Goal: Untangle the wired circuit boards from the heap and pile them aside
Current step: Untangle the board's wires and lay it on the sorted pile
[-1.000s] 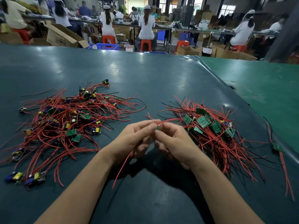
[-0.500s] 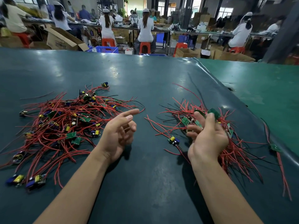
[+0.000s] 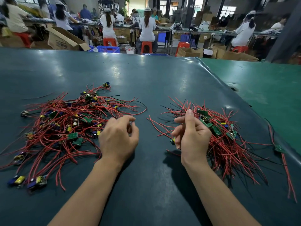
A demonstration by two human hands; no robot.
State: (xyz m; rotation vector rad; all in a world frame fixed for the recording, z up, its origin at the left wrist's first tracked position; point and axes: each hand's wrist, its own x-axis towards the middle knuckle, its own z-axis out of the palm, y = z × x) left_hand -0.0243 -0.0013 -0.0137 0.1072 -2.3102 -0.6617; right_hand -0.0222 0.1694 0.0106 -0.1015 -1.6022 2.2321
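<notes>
The tangled heap (image 3: 68, 126) of small green circuit boards with red and black wires lies on the left of the dark table. A second, sorted pile (image 3: 228, 137) of boards and wires lies on the right. My left hand (image 3: 118, 139) hovers at the heap's right edge, fingers loosely curved, with nothing visibly held. My right hand (image 3: 192, 136) sits at the left edge of the pile, thumb up and fingers relaxed, holding nothing. A small board with a yellow part (image 3: 173, 140) lies just beside its fingertips.
One stray board with long red wires (image 3: 280, 149) lies at the far right by the raised seam where the dark mat (image 3: 146, 79) meets a green surface (image 3: 268, 88). Workers on stools and cardboard boxes stand beyond the table's far edge.
Both hands held one board together at the centre, then parted. My right hand carried it to the right pile and let go. My left hand moved left to the heap's edge.
</notes>
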